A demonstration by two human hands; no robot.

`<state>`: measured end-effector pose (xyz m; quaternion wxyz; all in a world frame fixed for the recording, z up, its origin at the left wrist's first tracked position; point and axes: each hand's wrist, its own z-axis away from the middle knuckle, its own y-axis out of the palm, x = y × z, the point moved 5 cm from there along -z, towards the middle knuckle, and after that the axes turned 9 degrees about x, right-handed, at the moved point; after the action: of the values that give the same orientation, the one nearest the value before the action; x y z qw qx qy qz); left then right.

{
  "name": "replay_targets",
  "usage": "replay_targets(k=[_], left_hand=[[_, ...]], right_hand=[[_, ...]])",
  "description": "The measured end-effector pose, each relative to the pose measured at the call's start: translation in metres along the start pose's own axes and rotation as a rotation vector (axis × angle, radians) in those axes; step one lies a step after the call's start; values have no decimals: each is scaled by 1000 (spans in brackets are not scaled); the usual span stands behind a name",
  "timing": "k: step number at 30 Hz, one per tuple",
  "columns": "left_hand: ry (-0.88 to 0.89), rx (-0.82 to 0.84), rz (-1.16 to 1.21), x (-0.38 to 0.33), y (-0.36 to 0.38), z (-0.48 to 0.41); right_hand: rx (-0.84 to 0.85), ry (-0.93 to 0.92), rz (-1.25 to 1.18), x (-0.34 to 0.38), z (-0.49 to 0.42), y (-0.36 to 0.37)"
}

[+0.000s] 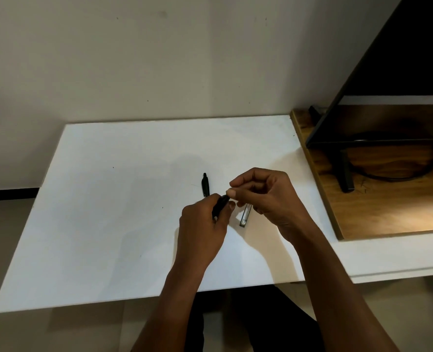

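Note:
My left hand (pixel 202 224) grips a black pen barrel (pixel 220 205) with curled fingers, its tip pointing up and to the right. My right hand (pixel 266 196) hovers just right of it, thumb and forefinger pinched together at the barrel's tip; whatever they pinch is too small to make out. A black pen cap (pixel 205 184) lies on the white table (pixel 108 212) just beyond my left hand. A small clear rectangular case (pixel 245 216) lies on the table under my right hand, partly hidden by it.
A wooden board (pixel 377 207) sits on the table at the right, bearing a dark monitor (pixel 398 72) on a black stand (pixel 343 171) with a cable. A pale wall runs behind the table. My dark-clothed legs show below the front edge.

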<state>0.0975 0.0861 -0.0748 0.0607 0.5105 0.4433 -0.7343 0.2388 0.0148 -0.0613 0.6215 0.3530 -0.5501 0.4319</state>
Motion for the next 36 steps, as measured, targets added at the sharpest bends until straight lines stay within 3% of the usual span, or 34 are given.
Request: replay_targets(k=[5, 10, 16, 22, 32, 36], left_hand=[[-18, -42, 92, 5, -6, -1], [-53, -95, 222, 11, -13, -3], [-29, -170, 430, 8, -22, -2], [5, -183, 425, 8, -24, -4], [8, -150, 413, 9, -22, -3], [-19, -112, 424, 11, -19, -3]], right_hand=[[57, 24, 191, -1, 1, 7], [-192, 34, 374, -2, 2, -10], [49, 204, 733, -15, 1, 10], [-11, 317, 877, -20, 1, 16], [-82, 352, 822, -21, 1, 21], [-158, 310, 483, -17, 3, 7]])
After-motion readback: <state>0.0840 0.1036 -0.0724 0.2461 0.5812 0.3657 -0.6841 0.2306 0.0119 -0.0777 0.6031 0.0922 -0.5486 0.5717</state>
